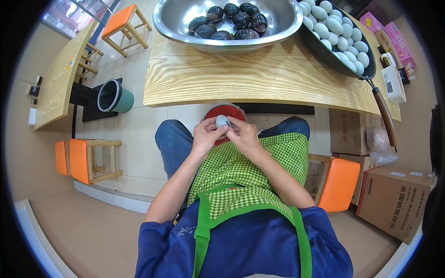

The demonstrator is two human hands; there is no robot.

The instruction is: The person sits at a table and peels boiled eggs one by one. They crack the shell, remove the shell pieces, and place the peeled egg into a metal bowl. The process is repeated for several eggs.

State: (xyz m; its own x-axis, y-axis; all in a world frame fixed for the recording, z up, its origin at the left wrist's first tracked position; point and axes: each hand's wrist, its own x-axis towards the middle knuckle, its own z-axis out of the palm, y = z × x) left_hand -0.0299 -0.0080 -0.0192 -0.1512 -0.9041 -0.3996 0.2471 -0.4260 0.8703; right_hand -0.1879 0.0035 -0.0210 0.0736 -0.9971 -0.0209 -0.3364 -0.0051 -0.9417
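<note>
Over my lap, both hands hold one pale grey-blue egg by the fingertips. My left hand grips its left side with thumb and fingers. My right hand closes on its right side, where a small dark patch shows by the fingers. Just beyond and below the hands is a red basin, partly hidden by them. On the table, a steel bowl contains several dark, shiny peeled preserved eggs. To its right, a dark wok is heaped with pale unpeeled eggs.
The wooden table spans in front of me; the wok's brown handle juts past its edge. A green bucket stands on the floor at left. Orange stools are around me. Cardboard boxes are stacked at right.
</note>
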